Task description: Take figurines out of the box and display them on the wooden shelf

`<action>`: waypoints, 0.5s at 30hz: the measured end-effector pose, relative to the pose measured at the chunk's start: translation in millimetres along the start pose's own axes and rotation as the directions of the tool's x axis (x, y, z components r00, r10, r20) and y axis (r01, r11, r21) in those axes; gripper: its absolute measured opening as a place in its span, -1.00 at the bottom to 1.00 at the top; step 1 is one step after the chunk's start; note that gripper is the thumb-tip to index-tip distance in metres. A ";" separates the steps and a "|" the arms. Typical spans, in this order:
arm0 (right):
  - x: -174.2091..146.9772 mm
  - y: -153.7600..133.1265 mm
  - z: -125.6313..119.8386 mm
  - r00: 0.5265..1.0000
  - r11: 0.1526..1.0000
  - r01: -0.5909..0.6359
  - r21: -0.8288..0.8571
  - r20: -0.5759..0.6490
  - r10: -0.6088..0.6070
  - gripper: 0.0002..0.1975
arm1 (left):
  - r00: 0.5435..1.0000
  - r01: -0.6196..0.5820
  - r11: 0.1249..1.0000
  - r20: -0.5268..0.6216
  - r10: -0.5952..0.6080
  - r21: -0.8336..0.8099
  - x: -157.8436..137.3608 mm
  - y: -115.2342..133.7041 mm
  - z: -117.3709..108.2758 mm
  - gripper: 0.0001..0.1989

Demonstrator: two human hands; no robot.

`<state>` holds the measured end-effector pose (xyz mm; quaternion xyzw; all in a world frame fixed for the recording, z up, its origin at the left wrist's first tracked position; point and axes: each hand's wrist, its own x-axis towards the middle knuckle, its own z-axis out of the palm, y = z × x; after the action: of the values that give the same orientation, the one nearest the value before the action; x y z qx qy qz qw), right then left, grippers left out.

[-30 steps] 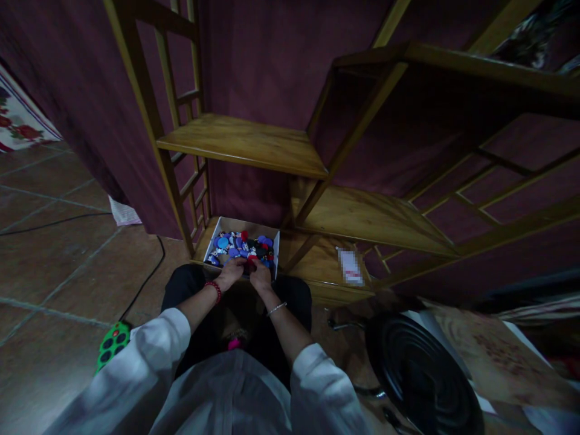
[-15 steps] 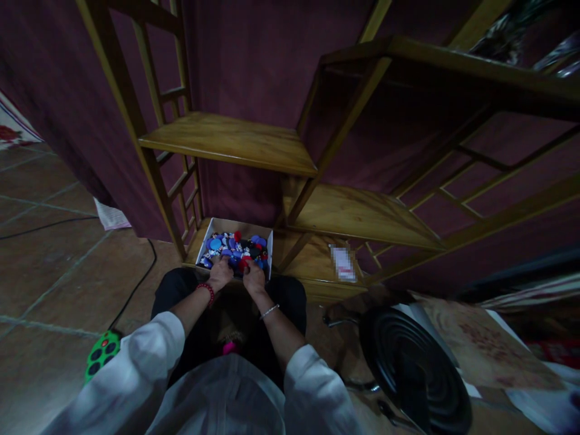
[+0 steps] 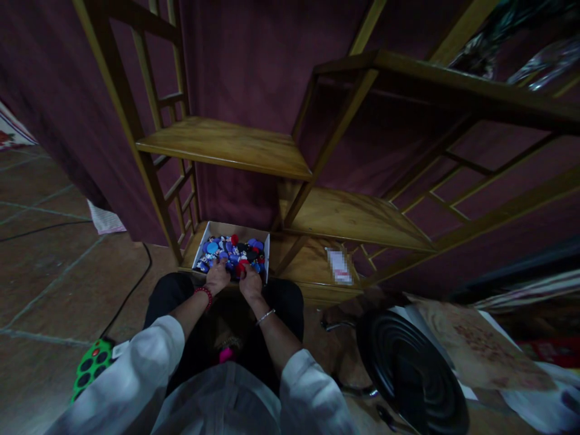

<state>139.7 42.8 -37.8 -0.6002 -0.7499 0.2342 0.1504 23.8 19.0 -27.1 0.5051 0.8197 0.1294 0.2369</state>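
A shallow white cardboard box [image 3: 267,260] stands on the lowest shelf in front of my knees. It is filled with small, colourful pieces like toy figures [image 3: 220,244], mostly blue with some red and black; their exact kind is too small to tell. My left hand [image 3: 219,275] is at the box's near side, fingers bent down among blue pieces, and what they grip is hidden. Beside it my right hand [image 3: 251,283] reaches over the front edge, its thumb and fingers closed at a red piece [image 3: 242,266]. The two hands are a short distance apart.
A wooden shelf unit [image 3: 226,146] rises around the box, with a blurred paper [image 3: 339,266] on its lower board. To the right is a black round stool [image 3: 408,368] with metal legs. A green object with dark round spots [image 3: 93,367] and a cable [image 3: 131,296] lie left.
The view has shifted slightly, so the scene sits a little lower and further left. Both hands stay at the box, with only slight finger movement.
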 end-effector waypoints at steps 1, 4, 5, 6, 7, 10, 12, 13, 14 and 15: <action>-0.2 -0.5 -0.8 1.000 1.000 -0.002 -0.003 0.004 0.002 -0.64 | 1.000 0.005 1.000 -0.007 -0.005 -0.011 -1.3 0.6 -0.6 -0.56; -0.4 -2.0 -2.5 1.000 1.000 -0.008 -0.010 0.009 0.008 -0.63 | 1.000 -0.015 0.999 -0.014 0.015 -0.050 -4.9 1.5 -2.3 -0.60; -0.4 -2.3 -2.7 1.000 1.000 -0.009 -0.012 0.008 0.009 -0.63 | 1.000 -0.029 0.998 -0.012 0.029 -0.060 -5.8 1.4 -2.7 -0.61; -0.3 -2.5 -2.6 1.000 1.000 -0.010 -0.013 0.006 0.010 -0.63 | 0.999 -0.045 0.997 -0.007 0.044 -0.070 -6.4 1.3 -3.0 -0.62; -0.2 -2.5 -2.5 1.000 1.000 -0.010 -0.014 0.002 0.010 -0.63 | 0.999 -0.049 0.996 -0.005 0.049 -0.076 -6.8 1.1 -3.1 -0.63; 0.1 -1.6 -1.5 1.000 1.000 -0.009 -0.014 -0.011 0.008 -0.64 | 0.997 -0.073 0.993 -0.016 0.072 -0.089 -6.5 0.3 -2.0 -0.65; 0.4 -0.7 -0.7 1.000 1.000 -0.006 -0.016 -0.015 0.006 -0.64 | 0.996 -0.085 0.992 -0.027 0.083 -0.095 -5.7 -0.4 -0.6 -0.67; 0.6 -0.2 -0.4 1.000 1.000 0.001 -0.013 -0.016 -0.001 -0.63 | 0.995 -0.092 0.991 -0.031 0.090 -0.099 -5.2 -0.8 0.2 -0.68; 0.8 0.2 0.1 1.000 1.000 0.003 -0.010 -0.018 -0.003 -0.63 | 0.996 -0.092 0.990 -0.032 0.089 -0.104 -4.9 -1.2 0.9 -0.69; 0.9 0.5 0.6 1.000 1.000 0.004 -0.006 -0.019 -0.004 -0.63 | 0.995 -0.094 0.989 -0.037 0.090 -0.110 -4.6 -1.7 1.7 -0.70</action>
<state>139.7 43.7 -38.6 -0.6012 -0.7504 0.2259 0.1561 25.1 14.0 -28.1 0.5263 0.7906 0.1938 0.2455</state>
